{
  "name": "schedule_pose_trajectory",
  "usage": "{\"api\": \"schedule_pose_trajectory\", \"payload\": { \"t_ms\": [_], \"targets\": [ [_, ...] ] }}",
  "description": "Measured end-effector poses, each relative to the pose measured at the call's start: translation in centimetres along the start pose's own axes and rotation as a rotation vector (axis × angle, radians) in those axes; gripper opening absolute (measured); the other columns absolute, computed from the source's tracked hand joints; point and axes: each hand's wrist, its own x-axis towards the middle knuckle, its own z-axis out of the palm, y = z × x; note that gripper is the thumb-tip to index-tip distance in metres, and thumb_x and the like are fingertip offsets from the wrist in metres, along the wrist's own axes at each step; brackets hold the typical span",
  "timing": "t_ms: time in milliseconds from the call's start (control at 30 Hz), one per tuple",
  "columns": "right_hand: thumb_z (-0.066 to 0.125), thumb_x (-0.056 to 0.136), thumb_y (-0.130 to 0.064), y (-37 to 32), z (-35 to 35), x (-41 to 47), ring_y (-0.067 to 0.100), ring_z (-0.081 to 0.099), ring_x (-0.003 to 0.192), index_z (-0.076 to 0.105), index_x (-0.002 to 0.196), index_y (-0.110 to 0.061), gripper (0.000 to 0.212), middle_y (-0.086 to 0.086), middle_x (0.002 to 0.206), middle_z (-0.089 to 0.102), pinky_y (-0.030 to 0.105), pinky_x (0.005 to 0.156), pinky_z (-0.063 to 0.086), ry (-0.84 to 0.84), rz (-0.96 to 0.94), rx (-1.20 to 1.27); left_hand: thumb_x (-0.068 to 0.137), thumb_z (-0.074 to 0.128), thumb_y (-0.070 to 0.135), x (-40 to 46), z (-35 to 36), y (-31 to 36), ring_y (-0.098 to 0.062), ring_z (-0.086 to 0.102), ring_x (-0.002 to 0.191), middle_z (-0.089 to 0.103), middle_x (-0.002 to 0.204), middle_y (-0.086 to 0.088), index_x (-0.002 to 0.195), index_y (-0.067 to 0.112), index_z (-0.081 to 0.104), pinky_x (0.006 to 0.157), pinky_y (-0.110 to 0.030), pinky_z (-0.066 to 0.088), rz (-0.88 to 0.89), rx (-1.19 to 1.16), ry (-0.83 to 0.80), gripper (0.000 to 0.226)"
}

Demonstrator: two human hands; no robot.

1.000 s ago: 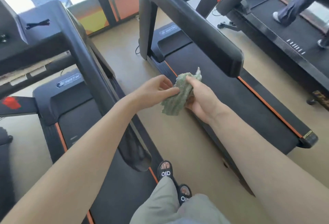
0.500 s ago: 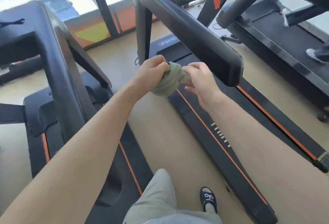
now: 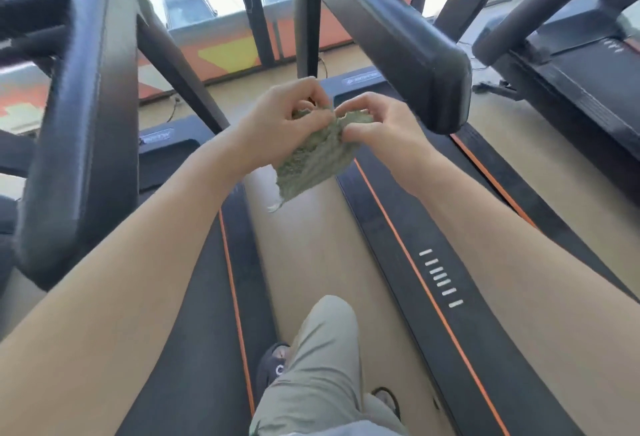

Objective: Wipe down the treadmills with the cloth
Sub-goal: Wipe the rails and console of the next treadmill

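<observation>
A green ribbed cloth hangs in the air between two treadmills. My left hand pinches its upper left edge and my right hand pinches its upper right edge, so the cloth spreads downward below both hands. The black handrail of the right treadmill ends just right of my right hand. Its deck side rail with an orange stripe runs below. The left treadmill's handrail stands at the left.
I stand on the tan floor strip between the two decks, my leg and black sandals at the bottom. A third treadmill is at the far right. Windows and an orange and yellow wall lie ahead.
The cloth was bunched in my left hand half a second ago; now both hands have pulled it open and it hangs spread. The view has moved forward between the treadmills.
</observation>
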Motion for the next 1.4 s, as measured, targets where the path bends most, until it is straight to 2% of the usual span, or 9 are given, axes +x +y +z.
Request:
{"api": "schedule_pose_trajectory", "payload": {
  "t_ms": [267,367,500,733,933,1033,1133,1300,1400],
  "targets": [
    [0.065,0.077,-0.026,-4.1,-5.7,-0.5,0.022,0.062,0.072,0.071,0.078,-0.008,0.019,0.004,0.07,0.063,0.039,0.082,0.057,0.015,-0.019,-0.092,0.099,0.058,0.03,1.8,-1.8,3.4,0.002,0.056,0.061,0.063,0.082,0.009,0.097,0.022,0.059,0.058,-0.021,0.048,-0.076,-0.003,0.17,0.008],
    [0.068,0.085,-0.045,-4.9,-8.4,0.7,0.005,0.054,0.062,0.071,0.085,-0.01,0.035,-0.012,0.065,0.058,0.024,0.066,0.045,0.163,-0.024,-0.263,0.1,0.058,0.028,4.3,-1.5,5.0,0.001,0.056,0.062,0.061,0.082,0.006,0.094,0.021,0.059,0.061,-0.018,0.047,-0.039,-0.083,0.158,0.009],
    [0.073,0.073,-0.012,-5.6,-11.5,4.5,0.009,0.055,0.073,0.065,0.096,-0.02,0.027,-0.001,0.086,0.06,0.023,0.062,0.043,0.257,-0.051,-0.404,0.101,0.055,0.028,8.5,-1.0,5.0,-0.001,0.055,0.064,0.06,0.086,0.002,0.098,0.015,0.058,0.062,-0.021,0.049,-0.008,-0.076,0.158,0.014],
    [0.075,0.076,-0.007,-6.0,-15.3,10.5,0.014,0.061,0.079,0.068,0.097,-0.012,0.022,0.01,0.095,0.068,0.034,0.075,0.056,0.38,-0.031,-0.262,0.104,0.049,0.034,15.2,-0.2,5.0,-0.013,0.056,0.077,0.056,0.089,0.008,0.102,0.016,0.053,0.066,-0.034,0.049,-0.077,-0.263,0.203,0.019],
    [0.061,0.076,0.015,-8.5,-19.1,12.5,0.03,0.069,0.089,0.064,0.088,-0.001,0.02,0.019,0.101,0.066,0.04,0.078,0.055,0.298,-0.125,0.198,0.107,0.046,0.023,18.1,-0.3,6.4,-0.019,0.058,0.084,0.054,0.098,-0.003,0.093,0.02,0.05,0.066,-0.034,0.053,-0.021,-0.975,0.15,0.015],
    [0.062,0.077,0.01,-6.4,-19.6,14.7,0.02,0.072,0.092,0.068,0.093,-0.003,0.022,0.014,0.099,0.072,0.036,0.082,0.058,0.339,-0.053,-0.278,0.105,0.049,0.028,20.1,1.6,5.3,-0.019,0.059,0.087,0.058,0.1,0.0,0.106,0.02,0.051,0.067,-0.032,0.053,-0.203,-0.449,0.173,0.008],
    [0.063,0.084,-0.008,-2.4,-19.0,16.0,0.023,0.064,0.101,0.069,0.107,-0.011,0.024,0.008,0.106,0.07,0.036,0.092,0.052,0.234,0.057,-0.726,0.104,0.044,0.031,20.5,5.0,3.9,-0.027,0.052,0.109,0.052,0.127,-0.008,0.136,0.019,0.034,0.091,-0.043,0.05,-0.36,0.014,0.158,0.036],
    [0.054,0.093,-0.013,-0.8,-18.3,14.8,0.014,0.059,0.102,0.065,0.116,-0.013,0.025,0.001,0.11,0.066,0.02,0.085,0.041,0.272,-0.149,-0.644,0.101,0.045,0.029,18.3,9.9,3.8,-0.024,0.036,0.122,0.043,0.135,-0.005,0.132,0.017,0.044,0.102,-0.039,0.034,-0.026,0.185,0.528,0.033],
    [0.051,0.1,-0.023,0.0,-17.2,14.3,0.009,0.055,0.116,0.057,0.132,-0.017,0.033,-0.004,0.126,0.061,0.023,0.1,0.041,0.071,-0.071,-0.436,0.103,0.044,0.025,17.3,13.6,4.8,-0.013,0.038,0.12,0.042,0.126,0.004,0.125,0.013,0.05,0.104,-0.027,0.034,0.018,-0.001,0.469,0.026]
  ]
}}
